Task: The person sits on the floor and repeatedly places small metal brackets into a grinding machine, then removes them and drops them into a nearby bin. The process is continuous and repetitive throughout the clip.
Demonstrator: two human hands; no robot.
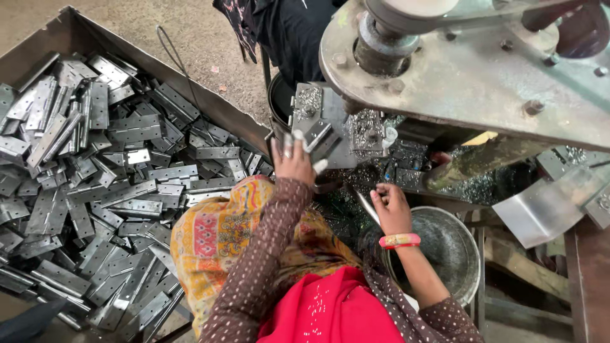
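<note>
Left hand: fingers on a hinge at the press bed. Right hand: empty, fingers curled, above a steel bowl. Tray, left: loose hinges, heaped.

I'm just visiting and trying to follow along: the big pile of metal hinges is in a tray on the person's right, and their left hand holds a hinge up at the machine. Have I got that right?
Not quite. The head view shows the pile of hinges in the tray on the person's left, not their right. The left hand does hold a hinge at the machine.
</note>
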